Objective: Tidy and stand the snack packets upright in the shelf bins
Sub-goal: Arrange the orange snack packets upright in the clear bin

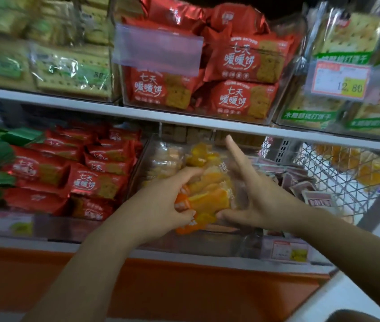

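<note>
Head view, my left hand: curled round the orange packets, gripping.
My right hand: fingers straight, bracing the bundle's side.
Location: clear bin, lower shelf.
Progress: bundle not yet settled upright; red packets alongside lie tumbled, still outstanding by my judgement.

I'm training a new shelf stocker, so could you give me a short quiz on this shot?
1. True or false: the left hand grips the orange packets.
2. What price shows on the top-right tag? A 12.80, B 8.50, C 21.00
3. What colour are the neighbouring packets just left of the orange ones?
Key: 1 true; 2 A; 3 red.
</note>
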